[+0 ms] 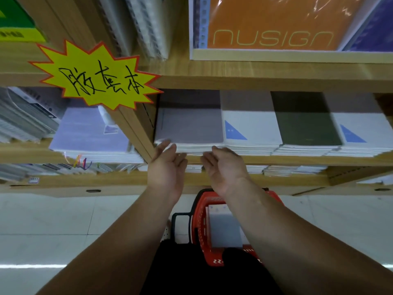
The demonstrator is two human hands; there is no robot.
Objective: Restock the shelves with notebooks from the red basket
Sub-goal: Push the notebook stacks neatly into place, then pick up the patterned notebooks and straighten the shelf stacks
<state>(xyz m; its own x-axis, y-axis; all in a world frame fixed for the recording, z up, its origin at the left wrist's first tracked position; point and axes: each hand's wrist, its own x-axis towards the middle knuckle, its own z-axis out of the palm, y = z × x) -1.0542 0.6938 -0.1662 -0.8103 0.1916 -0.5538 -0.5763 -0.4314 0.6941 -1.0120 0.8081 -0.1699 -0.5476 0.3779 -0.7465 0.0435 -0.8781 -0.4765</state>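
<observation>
A stack of notebooks with a grey-mauve cover [190, 126] lies on the middle wooden shelf [276, 160], at the left end of its bay. My left hand [167, 167] reaches to the stack's front edge, its straight fingers touching the lower left corner. My right hand [223, 167] is at the front edge too, fingers loosely bent against the pages near the right corner. Neither hand holds anything. On the floor below stands the red basket [202, 222] with a pale grey notebook [225, 228] lying in it, partly hidden by my right forearm.
White notebooks with a blue triangle [251, 128], a dark green stack [306, 126] and another white stack fill the same shelf to the right. A yellow starburst sign [95, 75] hangs at the left. Lilac notebooks [89, 133] sit in the left bay. An orange notebook [272, 24] stands above.
</observation>
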